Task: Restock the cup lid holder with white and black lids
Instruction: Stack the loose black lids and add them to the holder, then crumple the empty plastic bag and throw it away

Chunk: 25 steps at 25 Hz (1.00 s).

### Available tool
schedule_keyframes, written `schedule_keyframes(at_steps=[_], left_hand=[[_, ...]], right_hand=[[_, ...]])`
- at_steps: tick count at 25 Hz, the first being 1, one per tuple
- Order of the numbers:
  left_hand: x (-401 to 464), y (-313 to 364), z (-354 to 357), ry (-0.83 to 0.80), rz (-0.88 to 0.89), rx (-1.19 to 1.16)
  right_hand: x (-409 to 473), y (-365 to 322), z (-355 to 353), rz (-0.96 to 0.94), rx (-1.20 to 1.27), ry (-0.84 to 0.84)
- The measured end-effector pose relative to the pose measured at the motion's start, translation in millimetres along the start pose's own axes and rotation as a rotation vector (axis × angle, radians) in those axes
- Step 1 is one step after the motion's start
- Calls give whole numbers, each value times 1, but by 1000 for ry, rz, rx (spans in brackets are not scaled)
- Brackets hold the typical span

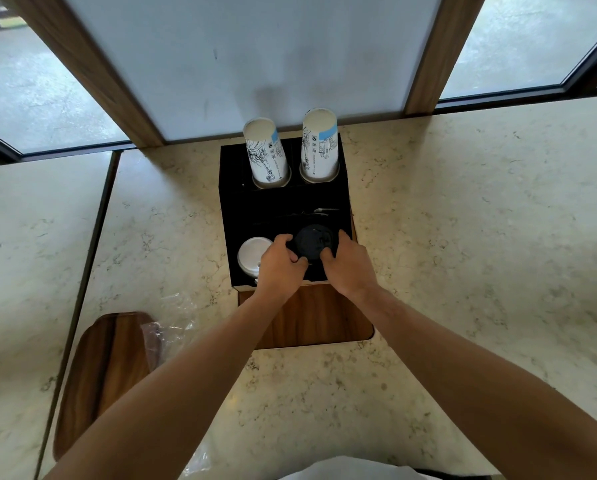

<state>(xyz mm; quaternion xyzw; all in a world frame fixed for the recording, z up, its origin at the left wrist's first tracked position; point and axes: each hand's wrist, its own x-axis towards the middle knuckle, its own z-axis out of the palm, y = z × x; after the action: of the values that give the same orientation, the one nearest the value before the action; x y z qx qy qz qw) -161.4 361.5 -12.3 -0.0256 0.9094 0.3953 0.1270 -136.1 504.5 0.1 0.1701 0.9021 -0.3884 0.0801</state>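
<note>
The black lids (pixel 313 241) sit at the centre of the frame, over the front right compartment of the black lid holder (pixel 231 216), gripped from both sides. The left hand (pixel 280 265) curls its fingers round their left edge, and the right hand (pixel 346 264) curls round their right edge, thumbs at the near rim. Just left of them, the white lids (pixel 252 255) lie in the front left compartment, partly hidden by the left hand. At the back of the holder two stacks of printed paper cups (pixel 266 154) stand upside down and tilted. The holder rests on a marbled tabletop (pixel 463 237), with a wooden panel (pixel 311 320) just below it. At lower left lie a wooden tray (pixel 106 368) and clear plastic wrap (pixel 167 332).
</note>
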Motion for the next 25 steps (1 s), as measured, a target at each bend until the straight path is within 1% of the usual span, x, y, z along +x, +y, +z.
schedule_keyframes(at_steps=[7, 12, 17, 21, 25], left_hand=[[-18, -10, -18, 18, 9, 36], [-41, -32, -37, 44, 7, 124], [-64, -55, -53, -8, -47, 140], [-84, -74, -68, 12, -73, 114], [-104, -105, -88, 51, -168, 125]], right_hand=[[-22, -3, -9, -65, -79, 74], [-52, -2, 2, -110, -156, 147], [-78, -2, 18, -123, -160, 119], [-93, -5, 33, -143, -183, 106], [-108, -16, 69, -165, -189, 20]])
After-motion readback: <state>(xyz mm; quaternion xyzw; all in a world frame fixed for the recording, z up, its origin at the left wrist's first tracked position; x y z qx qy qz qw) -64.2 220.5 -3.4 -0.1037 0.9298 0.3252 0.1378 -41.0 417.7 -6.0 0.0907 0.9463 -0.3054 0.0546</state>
